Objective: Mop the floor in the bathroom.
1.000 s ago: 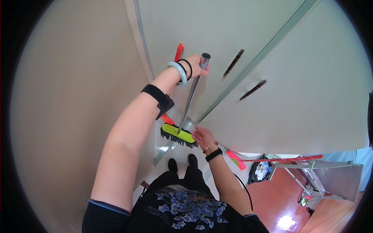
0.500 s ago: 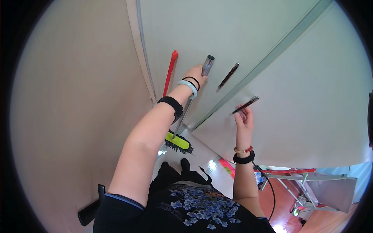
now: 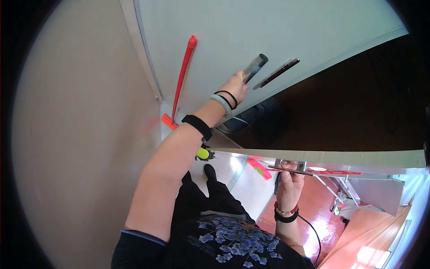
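My left hand (image 3: 234, 88) is wrapped round the grey upper end of a long-handled mop (image 3: 255, 68). The mop's yellow-green head (image 3: 203, 153) with its dark shaggy fringe is low by the floor, partly hidden behind my left forearm. At the lower right, the fingers of my right hand (image 3: 290, 186) are closed on the dark bar handle (image 3: 292, 171) of a cabinet door (image 3: 340, 158). That door stands swung out, seen almost edge-on. A matching bar handle (image 3: 280, 73) sits on the other, pale door, close to the top of the mop.
The dark cabinet inside (image 3: 349, 98) shows a dark bundle (image 3: 262, 119) at its lower left. A red-handled broom (image 3: 182, 76) stands upright left of the mop. A pink-red brush head (image 3: 260, 168) is on the floor, and a metal-framed rack (image 3: 358, 193) stands to the right.
My right hand has pulled the cabinet door toward me, and the dark interior now shows. My left hand, with the mop, has shifted slightly up and right in the picture.
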Demonstrator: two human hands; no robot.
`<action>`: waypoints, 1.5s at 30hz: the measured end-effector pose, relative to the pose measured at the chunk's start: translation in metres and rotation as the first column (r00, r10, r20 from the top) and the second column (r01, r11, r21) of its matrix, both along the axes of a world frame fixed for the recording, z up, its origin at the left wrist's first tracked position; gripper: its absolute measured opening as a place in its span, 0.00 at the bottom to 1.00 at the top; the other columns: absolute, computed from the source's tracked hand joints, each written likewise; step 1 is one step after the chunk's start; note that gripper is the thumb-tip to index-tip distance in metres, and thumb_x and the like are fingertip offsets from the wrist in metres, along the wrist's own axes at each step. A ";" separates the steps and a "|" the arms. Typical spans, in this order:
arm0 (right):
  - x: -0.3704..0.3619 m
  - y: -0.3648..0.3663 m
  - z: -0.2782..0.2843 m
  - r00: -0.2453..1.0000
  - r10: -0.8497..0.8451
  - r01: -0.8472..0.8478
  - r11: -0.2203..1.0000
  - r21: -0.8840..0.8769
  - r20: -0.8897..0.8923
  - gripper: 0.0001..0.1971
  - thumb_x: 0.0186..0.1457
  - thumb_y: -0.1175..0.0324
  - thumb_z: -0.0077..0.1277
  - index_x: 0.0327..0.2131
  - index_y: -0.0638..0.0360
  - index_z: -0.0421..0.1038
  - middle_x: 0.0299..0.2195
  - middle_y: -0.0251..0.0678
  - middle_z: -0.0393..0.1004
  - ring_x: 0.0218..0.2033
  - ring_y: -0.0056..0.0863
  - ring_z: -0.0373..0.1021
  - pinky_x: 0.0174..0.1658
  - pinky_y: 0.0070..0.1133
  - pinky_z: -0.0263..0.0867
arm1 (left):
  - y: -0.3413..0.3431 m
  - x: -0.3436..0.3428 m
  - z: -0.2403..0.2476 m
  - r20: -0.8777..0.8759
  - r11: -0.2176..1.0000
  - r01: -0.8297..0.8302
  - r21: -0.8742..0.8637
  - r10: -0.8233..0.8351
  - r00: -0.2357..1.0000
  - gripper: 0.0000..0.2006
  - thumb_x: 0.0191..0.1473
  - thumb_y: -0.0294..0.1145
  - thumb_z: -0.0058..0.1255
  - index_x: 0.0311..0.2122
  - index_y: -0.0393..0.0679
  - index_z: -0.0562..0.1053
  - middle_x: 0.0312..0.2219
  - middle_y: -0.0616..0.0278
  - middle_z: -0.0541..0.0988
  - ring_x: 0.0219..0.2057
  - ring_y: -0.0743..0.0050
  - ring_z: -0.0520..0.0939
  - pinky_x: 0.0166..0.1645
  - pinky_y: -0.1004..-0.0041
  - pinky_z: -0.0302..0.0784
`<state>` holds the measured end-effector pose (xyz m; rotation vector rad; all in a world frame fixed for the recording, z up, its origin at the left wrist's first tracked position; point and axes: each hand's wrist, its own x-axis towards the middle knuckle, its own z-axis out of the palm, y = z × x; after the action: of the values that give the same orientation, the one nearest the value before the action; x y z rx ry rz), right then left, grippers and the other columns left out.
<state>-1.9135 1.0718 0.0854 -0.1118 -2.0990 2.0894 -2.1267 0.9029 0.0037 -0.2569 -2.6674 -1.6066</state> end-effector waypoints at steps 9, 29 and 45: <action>-0.004 -0.001 -0.002 1.000 -0.003 0.003 1.000 -0.006 -0.008 0.04 0.44 0.75 0.41 0.27 0.63 0.61 0.28 0.34 0.62 0.32 0.23 0.59 0.39 0.20 0.53 | -0.020 -0.010 0.009 0.076 0.999 0.024 -0.029 -0.022 0.997 0.13 0.41 0.29 0.42 0.32 0.34 0.57 0.26 0.43 0.69 0.31 0.49 0.70 0.36 0.64 0.65; 0.011 0.002 -0.007 0.998 -0.061 0.063 0.995 -0.075 0.028 0.08 0.41 0.75 0.46 0.30 0.64 0.66 0.30 0.39 0.68 0.33 0.28 0.64 0.42 0.26 0.55 | -0.021 -0.008 -0.009 -0.075 0.992 -0.109 -0.063 0.104 0.992 0.14 0.39 0.33 0.45 0.28 0.35 0.58 0.19 0.48 0.69 0.24 0.51 0.70 0.29 0.66 0.65; -0.013 -0.003 -0.005 0.999 -0.026 0.027 0.999 -0.023 0.038 0.06 0.44 0.73 0.43 0.29 0.63 0.61 0.29 0.34 0.61 0.33 0.23 0.58 0.41 0.20 0.52 | -0.032 0.049 -0.081 -0.038 0.934 -0.358 -0.006 0.358 0.933 0.20 0.34 0.29 0.50 0.36 0.40 0.61 0.33 0.51 0.65 0.35 0.54 0.67 0.38 0.68 0.64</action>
<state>-1.9262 1.0692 0.0807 -0.1817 -2.0823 2.1138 -2.0775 0.8705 -0.0774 0.1906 -2.5094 -1.4545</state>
